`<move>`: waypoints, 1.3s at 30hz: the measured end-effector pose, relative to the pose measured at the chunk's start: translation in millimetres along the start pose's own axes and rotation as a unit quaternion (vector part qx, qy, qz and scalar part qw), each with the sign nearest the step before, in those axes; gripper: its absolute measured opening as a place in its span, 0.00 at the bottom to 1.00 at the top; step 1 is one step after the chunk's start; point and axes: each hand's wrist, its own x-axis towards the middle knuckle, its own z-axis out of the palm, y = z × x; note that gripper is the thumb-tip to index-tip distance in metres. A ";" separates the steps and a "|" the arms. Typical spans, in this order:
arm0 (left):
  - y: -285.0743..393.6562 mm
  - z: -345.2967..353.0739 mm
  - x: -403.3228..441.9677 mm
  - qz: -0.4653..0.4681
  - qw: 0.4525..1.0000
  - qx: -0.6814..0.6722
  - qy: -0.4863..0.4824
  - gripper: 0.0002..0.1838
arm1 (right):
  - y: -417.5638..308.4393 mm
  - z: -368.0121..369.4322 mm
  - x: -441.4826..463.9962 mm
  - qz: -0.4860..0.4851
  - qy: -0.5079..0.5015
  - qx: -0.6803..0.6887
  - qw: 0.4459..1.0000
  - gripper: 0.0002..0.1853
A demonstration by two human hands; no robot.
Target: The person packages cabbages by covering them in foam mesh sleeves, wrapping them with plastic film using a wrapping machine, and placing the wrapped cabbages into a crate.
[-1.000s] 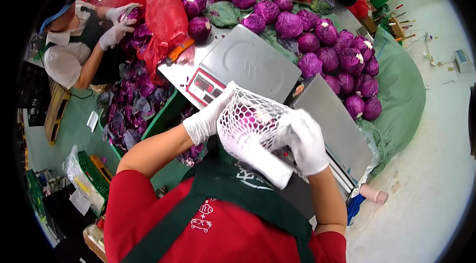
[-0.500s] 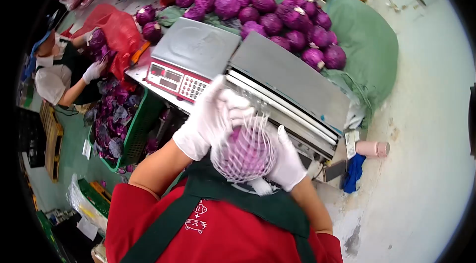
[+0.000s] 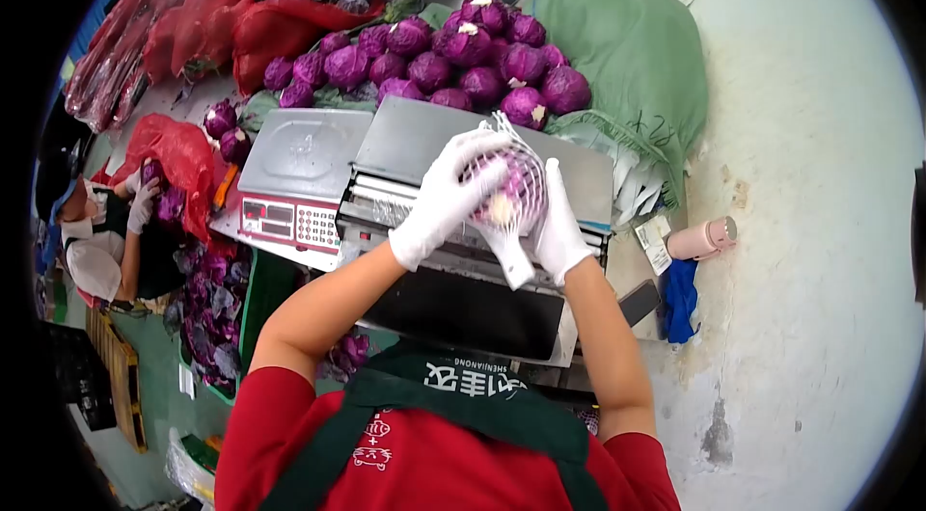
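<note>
A purple cabbage (image 3: 502, 209) in a white mesh net sleeve (image 3: 526, 178) is held up between my two white-gloved hands, over the grey wrapping machine (image 3: 424, 131). My left hand (image 3: 451, 191) wraps round the cabbage's left side and top, its fingers across the net. Against the right side presses my right hand (image 3: 559, 227), thumb side up, supporting it. The gathered net tail (image 3: 513, 265) hangs down toward me. The cabbage's pale cut stem shows through the mesh.
Left of the machine is a red-and-grey scale (image 3: 304, 164). Behind lie a pile of purple cabbages (image 3: 453, 58) and a green sack (image 3: 627, 58). A pink bottle (image 3: 702, 238) stands at right. At far left, a co-worker (image 3: 101, 241) handles cabbage by a red net bag (image 3: 169, 149).
Both hands have lifted the netted cabbage forward, away from my body and over the machine. It has turned, so the net tail and stem now show. The camera view has shifted.
</note>
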 end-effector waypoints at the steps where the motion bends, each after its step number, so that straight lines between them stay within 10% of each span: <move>1: -19.7 2.4 19.7 -0.049 0.997 -0.058 0.014 0.19 | -4.1 -10.2 15.1 0.004 -0.005 -0.009 1.000 0.37; 8: -101.6 5.7 80.4 -0.381 0.887 -0.261 -0.021 0.28 | -22.5 -40.3 71.7 0.100 0.147 -0.368 0.913 0.46; 10: -123.9 11.7 83.0 -0.349 0.921 -0.170 -0.026 0.28 | -31.3 -49.5 74.9 0.124 0.194 -0.446 0.865 0.43; 12: -107.2 10.3 80.7 -0.297 0.954 0.011 -0.049 0.28 | -15.9 -92.4 97.0 -0.084 0.189 -0.446 0.871 0.36; 15: -113.5 12.8 90.6 -0.343 0.898 -0.253 -0.111 0.26 | 0.1 -92.5 102.2 -0.048 0.093 -0.252 0.962 0.37; 19: -109.2 7.3 90.2 -0.226 0.952 -0.182 -0.099 0.30 | 0.1 -89.6 79.2 -0.056 0.227 -0.353 0.906 0.34; 23: -67.4 -73.2 58.6 -0.008 0.972 0.174 -0.159 0.28 | -48.7 -87.4 -1.3 -0.241 0.158 -0.753 0.592 0.21; 25: -53.7 -122.4 42.8 0.153 0.837 0.444 -0.280 0.30 | -67.9 -102.9 -34.4 -0.261 0.032 -0.863 0.431 0.23; 27: -46.0 -153.6 25.9 0.147 0.677 0.608 -0.388 0.34 | -72.2 -114.3 -56.0 -0.223 -0.011 -0.901 0.372 0.21; 31: -55.1 -155.1 17.2 0.217 0.700 0.531 -0.426 0.32 | -55.9 -118.3 -50.8 -0.185 -0.140 -0.939 0.253 0.15; 33: -59.3 -134.7 12.1 0.278 0.692 0.510 -0.428 0.30 | -38.1 -119.9 -33.8 -0.235 -0.176 -0.913 0.282 0.08; 35: -74.1 -113.5 2.0 0.313 0.786 0.404 -0.348 0.20 | -17.7 -113.7 -29.7 -0.244 -0.113 -0.853 0.447 0.04; 37: -65.2 -97.1 -14.1 0.163 0.920 0.240 -0.264 0.10 | -18.1 -96.2 -40.3 -0.111 -0.037 -0.707 0.698 0.02; 38: -41.1 -103.3 -20.9 -0.210 0.926 0.140 -0.280 0.08 | -26.2 -85.9 -51.0 -0.052 -0.010 -0.669 0.741 0.02; 39: -9.4 -105.4 -16.1 -0.265 0.920 0.137 -0.253 0.07 | -39.9 -68.3 -60.3 0.006 0.019 -0.626 0.779 0.01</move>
